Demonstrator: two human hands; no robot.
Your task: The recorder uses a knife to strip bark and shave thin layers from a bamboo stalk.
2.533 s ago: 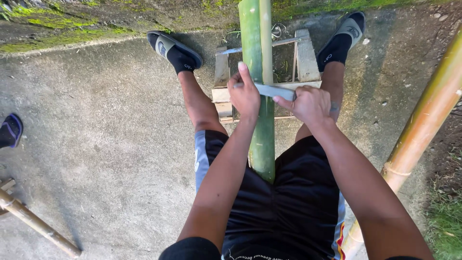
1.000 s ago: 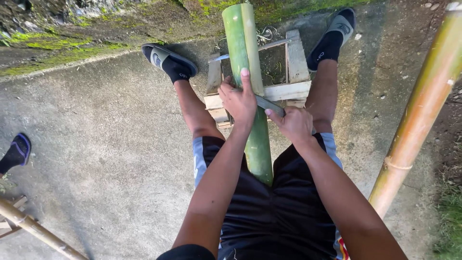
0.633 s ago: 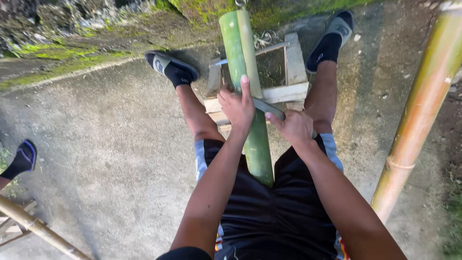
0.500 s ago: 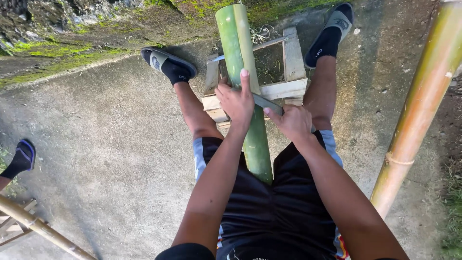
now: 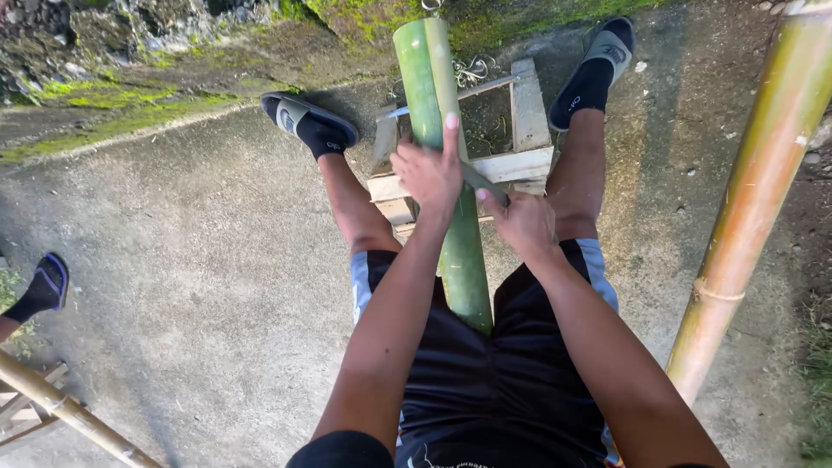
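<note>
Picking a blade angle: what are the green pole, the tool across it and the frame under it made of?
Green pole: fresh bamboo, smooth glossy skin. Tool, held in the right hand: looks like a dull grey metal blade; its grip is hidden. Frame: pale, rough, unpainted wooden slats.
</note>
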